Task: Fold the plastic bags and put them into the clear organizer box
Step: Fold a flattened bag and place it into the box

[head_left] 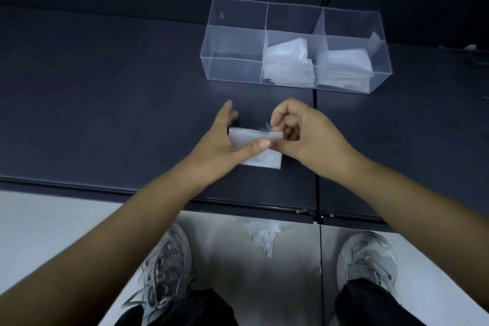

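Right grip (304, 137) is clamped on the bag (266, 159): thumb and curled fingers pinch a narrow flap at its upper right edge and lift it just off the counter (105, 100). Left grip (222, 140) is spread, with the fingers straight and pointing away and the thumb laid across the bag's top to pin it down. The bag is a small, partly folded rectangle on the counter, close to the near edge and well short of the box (235, 66).

The main risk is slip. The film looks thin and slick, and only the thumb holds it down. If the right grip pulls the flap sideways rather than over, the whole packet will likely slide or the earlier folds will spring open. The pinch also looks shallow, so the flap could pop free halfway through the fold and leave a crooked crease.

A packet folded too loosely may not sit flat in the box. The middle stack (289, 66) and right stack (344, 66) are already fairly tall, and the middle one leans a little, so a springy bag dropped on top could topple it. The left cell holds no bags and looks the safer target.

The near edge is another hazard. One crumpled bag (262, 235) already lies on the floor (53, 219) between the shoes, and a careless sweep toward the body could send this one after it.
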Available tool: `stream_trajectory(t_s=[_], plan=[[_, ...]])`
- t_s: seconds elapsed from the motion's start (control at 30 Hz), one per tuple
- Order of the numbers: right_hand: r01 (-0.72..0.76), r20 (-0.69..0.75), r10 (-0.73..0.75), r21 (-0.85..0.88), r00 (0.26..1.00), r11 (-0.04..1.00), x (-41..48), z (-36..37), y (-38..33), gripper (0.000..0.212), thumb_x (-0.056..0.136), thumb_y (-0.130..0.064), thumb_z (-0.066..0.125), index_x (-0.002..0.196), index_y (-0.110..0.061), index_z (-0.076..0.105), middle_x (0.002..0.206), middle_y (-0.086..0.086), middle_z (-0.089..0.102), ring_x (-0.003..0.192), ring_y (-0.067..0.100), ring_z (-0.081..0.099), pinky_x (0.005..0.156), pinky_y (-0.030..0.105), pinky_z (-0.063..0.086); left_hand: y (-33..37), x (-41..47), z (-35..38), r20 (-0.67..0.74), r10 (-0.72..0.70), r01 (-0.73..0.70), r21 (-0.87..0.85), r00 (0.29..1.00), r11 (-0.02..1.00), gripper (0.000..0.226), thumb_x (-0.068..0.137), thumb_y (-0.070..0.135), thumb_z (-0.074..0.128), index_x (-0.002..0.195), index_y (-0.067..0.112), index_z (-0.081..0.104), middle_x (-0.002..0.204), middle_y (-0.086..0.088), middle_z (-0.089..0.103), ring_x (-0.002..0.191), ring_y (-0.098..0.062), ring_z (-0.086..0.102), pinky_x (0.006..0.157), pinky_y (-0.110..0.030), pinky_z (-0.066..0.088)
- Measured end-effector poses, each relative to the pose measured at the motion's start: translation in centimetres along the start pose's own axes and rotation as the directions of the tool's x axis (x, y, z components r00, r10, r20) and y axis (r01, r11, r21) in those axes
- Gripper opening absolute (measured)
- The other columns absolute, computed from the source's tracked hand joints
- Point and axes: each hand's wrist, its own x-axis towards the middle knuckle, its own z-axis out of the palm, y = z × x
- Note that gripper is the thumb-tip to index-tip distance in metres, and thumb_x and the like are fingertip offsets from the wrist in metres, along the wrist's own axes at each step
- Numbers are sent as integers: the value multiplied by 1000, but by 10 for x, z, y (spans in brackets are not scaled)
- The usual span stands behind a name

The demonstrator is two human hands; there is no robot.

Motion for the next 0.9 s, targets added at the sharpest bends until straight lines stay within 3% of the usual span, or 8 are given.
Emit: stream_trajectory(t_s=[0.1, 0.2, 0.4, 0.57, 0.63, 0.7, 0.8, 0.9], plan=[[84, 56, -85, 15, 995, 996, -6, -15, -11, 28, 77, -16, 78, 91, -23, 54, 76, -7, 64, 65, 14, 57, 65, 21, 47, 9, 8, -11, 183, 22, 1, -124, 983, 992, 94, 64, 46, 76, 145, 27, 34, 125, 14, 62, 117, 1, 54, 88, -12, 42], [47, 32, -50, 73, 998, 996, -5, -26, -12, 34, 78, -13, 77, 104, -21, 56, 75, -3, 67, 67, 15, 55, 71, 20, 47, 14, 14, -9, 148, 56, -8, -311, 987, 950, 47, 68, 23, 76, 113, 12, 68, 103, 0, 74, 95, -10, 68, 75, -14, 51], [-279, 131, 247, 373, 960, 885, -5, -28, 3, 25, 80, -14, 72, 99, 1, 68, 92, 13, 71, 80, 18, 61, 73, 19, 49, 17, 21, 1, 2, 98, -89, -412, 995, 907, 21, 61, 21, 80, 77, 17, 68, 81, -2, 71, 74, -11, 66, 65, -18, 53], [-16, -128, 20, 32, 992, 999, -8, -46, 1, 5, 83, -15, 72, 80, -18, 69, 78, 1, 68, 70, 7, 57, 72, 23, 47, 18, 22, -2, -202, 191, -214, -99, 961, 972, 45, 66, 15, 86, 99, 30, 60, 100, 5, 58, 89, -8, 55, 81, -16, 46], [50, -129, -62, -90, 990, 995, -10, -51, -3, 7, 83, -17, 72, 81, -23, 70, 76, -5, 67, 70, 6, 58, 69, 21, 48, 21, 20, -6, -126, 290, -277, 113, 949, 954, 87, 58, 33, 90, 126, 49, 39, 131, 11, 42, 121, 0, 42, 97, -8, 33], [82, -95, -90, -88, 991, 993, -11, -52, -7, 7, 82, -16, 73, 81, -23, 70, 78, -5, 68, 72, 8, 59, 71, 22, 49, 30, 18, -4, 11, 337, -332, 203, 941, 921, 108, 50, 50, 86, 136, 61, 21, 145, 22, 26, 137, 1, 23, 109, -20, 24], [91, -14, -92, -42, 996, 995, -10, -55, -12, 5, 83, -15, 72, 82, -19, 71, 78, -3, 69, 74, 13, 61, 74, 25, 50, 40, 19, 3, 73, 403, -407, 274, 912, 871, 92, 56, 49, 85, 135, 49, 39, 137, 23, 39, 132, -1, 28, 113, -36, 28], [93, 44, -91, -45, 995, 995, -10, -66, -11, 5, 83, -16, 71, 82, -21, 70, 79, -4, 69, 75, 11, 62, 77, 25, 51, 40, 23, 5, 29, 460, -451, 258, 887, 854, 37, 66, 32, 84, 96, 40, 63, 124, 24, 49, 122, 1, 38, 108, -30, 31]])
